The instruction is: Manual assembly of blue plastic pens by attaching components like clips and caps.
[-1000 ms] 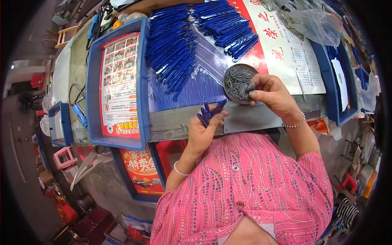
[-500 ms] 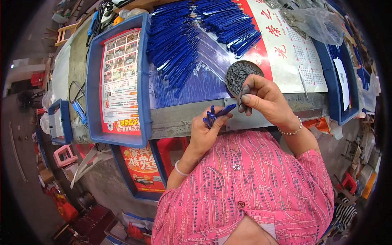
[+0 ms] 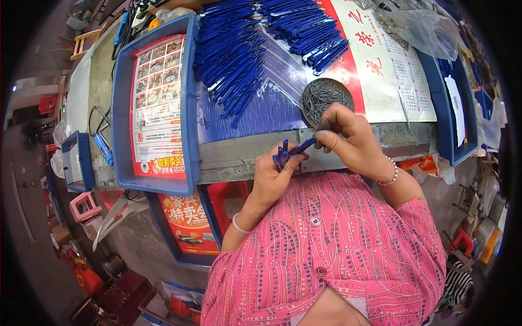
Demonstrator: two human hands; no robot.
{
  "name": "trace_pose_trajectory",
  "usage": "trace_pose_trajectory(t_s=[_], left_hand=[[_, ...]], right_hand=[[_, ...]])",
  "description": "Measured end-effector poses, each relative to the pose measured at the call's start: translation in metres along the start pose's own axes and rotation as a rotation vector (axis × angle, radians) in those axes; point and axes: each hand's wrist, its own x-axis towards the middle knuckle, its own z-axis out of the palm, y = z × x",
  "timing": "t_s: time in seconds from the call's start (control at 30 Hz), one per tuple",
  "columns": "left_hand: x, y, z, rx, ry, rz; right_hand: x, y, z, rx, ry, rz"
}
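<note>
Blue pen parts (image 3: 287,152) pinched between left hand (image 3: 276,175) and right hand (image 3: 348,142).

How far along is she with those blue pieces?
Hard to say what is finished: blue pieces lie fanned in rows, a second pile behind them. In hand: the left hand holds a few blue parts, the right hand works at them. The round dish is full of small dark bits.
</note>
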Motion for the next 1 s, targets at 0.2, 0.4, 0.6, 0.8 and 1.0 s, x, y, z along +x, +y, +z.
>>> trace_pose_trajectory(t_s=[0.2, 0.4, 0.6, 0.8, 1.0], left_hand=[[0.000, 0.001, 0.002, -0.052, 0.024, -0.026], [0.002, 0.004, -0.007, -0.008, -0.031, -0.079], [0.005, 0.007, -0.021, 0.114, -0.002, 0.011], [0.013, 0.004, -0.030, -0.139, 0.512, 0.103], [0.021, 0.000, -0.057, -0.159, 0.608, 0.111]], right_hand=[[0.000, 0.006, 0.006, -0.034, 0.001, -0.117], [0.004, 0.010, 0.001, -0.047, -0.036, -0.035], [0.026, 0.001, 0.009, -0.152, -0.091, -0.182], [0.079, 0.013, 0.002, 0.143, -0.172, 0.022], [0.155, 0.034, 0.010, 0.268, -0.116, 0.181]])
